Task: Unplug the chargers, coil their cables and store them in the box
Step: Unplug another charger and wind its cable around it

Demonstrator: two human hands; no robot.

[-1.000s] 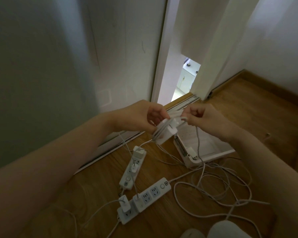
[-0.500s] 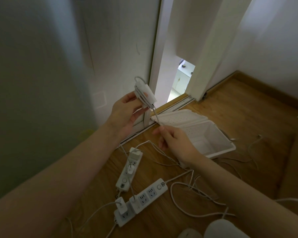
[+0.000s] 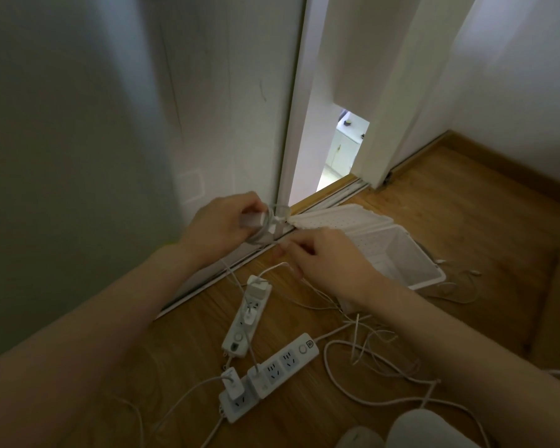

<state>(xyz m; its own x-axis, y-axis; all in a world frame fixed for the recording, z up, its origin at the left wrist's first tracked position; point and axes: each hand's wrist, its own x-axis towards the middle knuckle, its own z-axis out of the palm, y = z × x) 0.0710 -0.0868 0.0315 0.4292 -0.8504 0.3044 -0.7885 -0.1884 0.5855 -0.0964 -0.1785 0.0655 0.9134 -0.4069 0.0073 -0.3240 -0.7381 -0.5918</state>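
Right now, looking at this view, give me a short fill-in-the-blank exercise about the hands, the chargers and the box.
1. The coiled charger is held in the ____ hand.
2. The white box stands open on the ____ floor.
3. The number of power strips lying on the floor is ____.
4. The right hand pinches a thin white ____ beside the coil.

Missing words: left; wooden; two; cable
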